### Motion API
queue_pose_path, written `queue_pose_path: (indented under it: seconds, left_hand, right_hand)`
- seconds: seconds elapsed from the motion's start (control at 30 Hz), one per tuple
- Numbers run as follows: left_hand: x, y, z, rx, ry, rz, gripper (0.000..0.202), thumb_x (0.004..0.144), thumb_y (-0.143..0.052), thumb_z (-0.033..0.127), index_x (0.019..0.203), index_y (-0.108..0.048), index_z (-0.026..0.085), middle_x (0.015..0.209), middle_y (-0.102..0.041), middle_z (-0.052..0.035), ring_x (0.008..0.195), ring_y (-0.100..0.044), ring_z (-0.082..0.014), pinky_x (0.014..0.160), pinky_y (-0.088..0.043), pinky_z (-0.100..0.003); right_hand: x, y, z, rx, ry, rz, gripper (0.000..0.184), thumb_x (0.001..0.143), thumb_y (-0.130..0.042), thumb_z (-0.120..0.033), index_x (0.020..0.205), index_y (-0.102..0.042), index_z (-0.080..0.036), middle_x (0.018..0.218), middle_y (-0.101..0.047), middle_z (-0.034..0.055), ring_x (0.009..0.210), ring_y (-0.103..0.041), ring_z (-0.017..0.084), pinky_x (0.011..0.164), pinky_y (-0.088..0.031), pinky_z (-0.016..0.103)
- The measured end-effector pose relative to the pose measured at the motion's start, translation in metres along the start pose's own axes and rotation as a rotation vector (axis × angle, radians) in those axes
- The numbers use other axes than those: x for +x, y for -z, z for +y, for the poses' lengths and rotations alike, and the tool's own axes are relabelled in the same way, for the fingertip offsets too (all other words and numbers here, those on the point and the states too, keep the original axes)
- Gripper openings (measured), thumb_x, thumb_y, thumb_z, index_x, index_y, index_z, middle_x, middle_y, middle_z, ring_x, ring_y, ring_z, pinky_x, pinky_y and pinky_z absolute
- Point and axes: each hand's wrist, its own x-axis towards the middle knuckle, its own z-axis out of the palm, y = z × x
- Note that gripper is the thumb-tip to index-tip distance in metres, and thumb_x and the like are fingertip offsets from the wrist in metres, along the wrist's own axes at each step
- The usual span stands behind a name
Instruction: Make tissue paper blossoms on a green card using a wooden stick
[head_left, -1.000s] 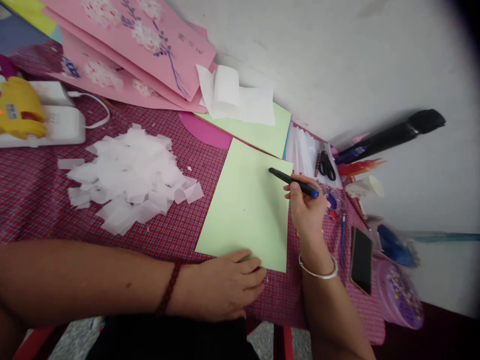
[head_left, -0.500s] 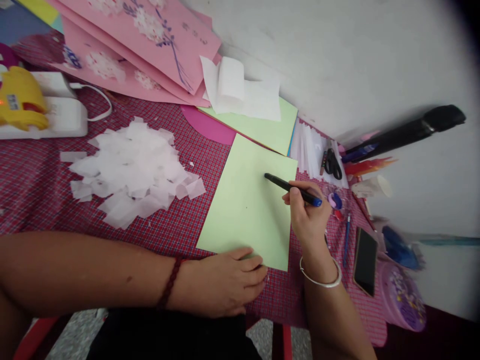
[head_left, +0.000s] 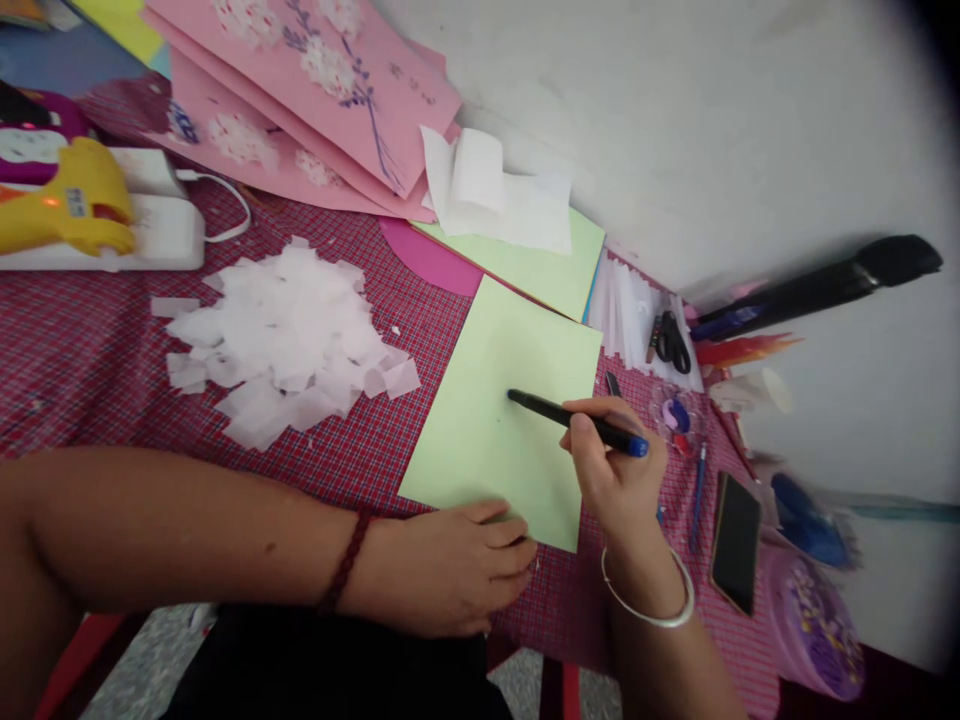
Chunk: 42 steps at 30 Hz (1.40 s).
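Marker (head_left: pixel 544 406), black with blue at both ends, is held slanted over a pale green sheet (head_left: pixel 450 440) by the right hand (head_left: pixel 621 470), whose fingers are closed around the barrel. Compared with a second ago, the tip has been brought toward the wearer and to the left, away from the sheet's far right part, and is now poised just beside a small dark dot (head_left: pixel 499 420) near the middle. Whether the paper is touched by the tip cannot be told. No drawn line can be made out, so the sheet is judged all but unmarked, with the marker now placed centrally over it.

The left hand (head_left: pixel 450 568) is laid palm down across the sheet's near edge, as it was then; its fingers are slightly spread and nothing is gripped, though the paper seems to be steadied by it.

The sheet is laid flat on a cloth-covered counter (head_left: pixel 90 370). To its left, white paper pieces (head_left: pixel 285 320) are heaped loosely. Beyond them, pink cards (head_left: pixel 420 130) with white blossoms are stacked. To the right, black-handled scissors (head_left: pixel 673 345) and a phone (head_left: pixel 736 540) are set down.
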Motion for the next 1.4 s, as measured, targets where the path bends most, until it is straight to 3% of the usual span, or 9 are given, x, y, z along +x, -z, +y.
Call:
queue_pose_path:
  seconds: [0.33,0.63,0.83,0.9,1.0,1.13,1.23,1.4]
  left_hand:
    - [-0.001,-0.002,-0.001,0.003,-0.013,-0.009,0.042,0.088,-0.055,0.039,0.119,-0.06,0.011,0.124,-0.059,-0.0109,0.112,-0.05,-0.0239,0.102,-0.039,-0.04]
    - [-0.005,-0.009,0.004,0.027,-0.114,0.022,0.034,0.091,-0.05,0.031,0.116,-0.063,0.011,0.125,-0.062,-0.0112,0.119,-0.053,-0.0208,0.109,-0.037,-0.034]
    - [-0.006,-0.01,0.01,0.038,-0.104,0.024,0.034,0.091,-0.051,0.033,0.113,-0.064,0.011,0.125,-0.062,-0.0112,0.117,-0.055,-0.0209,0.108,-0.04,-0.032]
    - [-0.007,-0.008,0.015,0.083,-0.132,0.07,0.026,0.09,-0.053,0.025,0.106,-0.066,0.01,0.116,-0.067,-0.0128,0.106,-0.06,-0.0209,0.1,-0.046,-0.032]
    - [-0.008,-0.001,0.022,0.045,-0.273,0.121,0.014,0.086,-0.057,0.018,0.083,-0.069,0.014,0.09,-0.07,-0.0095,0.081,-0.063,-0.0177,0.076,-0.052,-0.031]
    - [-0.006,0.007,0.021,-0.115,-0.497,0.237,0.022,0.085,-0.056,0.018,0.064,-0.063,0.019,0.069,-0.063,-0.0023,0.061,-0.057,-0.0128,0.051,-0.044,-0.029]
    - [-0.004,0.008,0.015,-0.146,-0.512,0.361,0.028,0.087,-0.059,0.029,0.061,-0.059,0.019,0.061,-0.058,-0.0003,0.054,-0.051,-0.0119,0.045,-0.037,-0.03]
    - [-0.002,-0.001,0.012,-0.138,-0.519,0.429,0.046,0.089,-0.055,0.049,0.055,-0.053,0.018,0.055,-0.051,0.0006,0.048,-0.045,-0.0114,0.043,-0.03,-0.031]
  right_hand:
    - [-0.019,0.009,-0.017,0.04,0.056,-0.114,0.009,0.088,-0.055,-0.025,0.088,-0.064,-0.024,0.071,-0.068,-0.0002,0.069,-0.066,0.018,0.071,-0.051,0.036]
    - [-0.047,0.014,-0.031,0.052,0.182,-0.126,0.013,0.084,-0.056,-0.018,0.093,-0.062,-0.025,0.075,-0.068,0.0002,0.065,-0.064,0.017,0.067,-0.051,0.035]
    - [-0.068,0.019,-0.036,0.033,0.265,-0.128,0.018,0.083,-0.056,-0.016,0.098,-0.06,-0.025,0.078,-0.07,0.001,0.068,-0.065,0.017,0.068,-0.051,0.036]
    - [-0.074,0.021,-0.039,0.052,0.285,-0.127,0.019,0.083,-0.055,-0.016,0.099,-0.06,-0.024,0.077,-0.07,0.0009,0.065,-0.064,0.017,0.067,-0.051,0.035]
    - [-0.081,0.024,-0.043,0.08,0.296,-0.128,0.018,0.082,-0.055,-0.015,0.098,-0.06,-0.022,0.076,-0.07,0.0009,0.063,-0.063,0.016,0.066,-0.05,0.033]
    - [-0.092,0.027,-0.044,0.127,0.253,-0.151,0.019,0.082,-0.057,-0.013,0.098,-0.062,-0.021,0.078,-0.069,0.0015,0.067,-0.062,0.016,0.068,-0.049,0.033]
    - [-0.103,0.03,-0.04,0.279,0.115,-0.135,0.016,0.084,-0.056,-0.014,0.095,-0.065,-0.023,0.078,-0.067,0.0017,0.073,-0.062,0.017,0.069,-0.049,0.032]
    - [-0.122,0.036,-0.028,0.493,-0.137,0.103,0.016,0.09,-0.053,-0.022,0.087,-0.069,-0.024,0.082,-0.065,0.0026,0.078,-0.061,0.017,0.068,-0.049,0.029]
